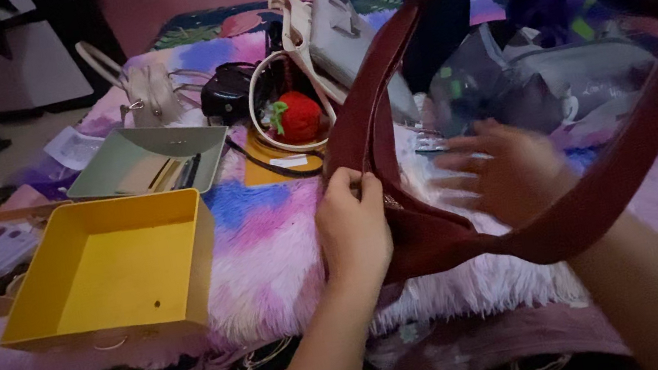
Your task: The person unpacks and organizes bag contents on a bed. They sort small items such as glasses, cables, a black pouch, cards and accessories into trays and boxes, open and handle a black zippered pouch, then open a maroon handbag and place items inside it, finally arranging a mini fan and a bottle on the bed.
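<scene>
A dark maroon bag (443,237) is showing one plain colour across body and straps. The fluffy blanket (267,239) is blending pink, purple, blue and white patches out to its edges. The square tray (118,271) near the left edge is glowing plain yellow; the tray (140,158) behind it is looking pale sage green. A strawberry charm (298,117) is showing red with green leaves, beside a cream handbag (149,94) and a glossy black purse (226,91).

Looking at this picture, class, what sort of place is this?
Probably a bedroom at home: a fluffy pink and purple blanket covers a bed-like surface, with several handbags such as a cream one, plus an open yellow plastic box.
</scene>
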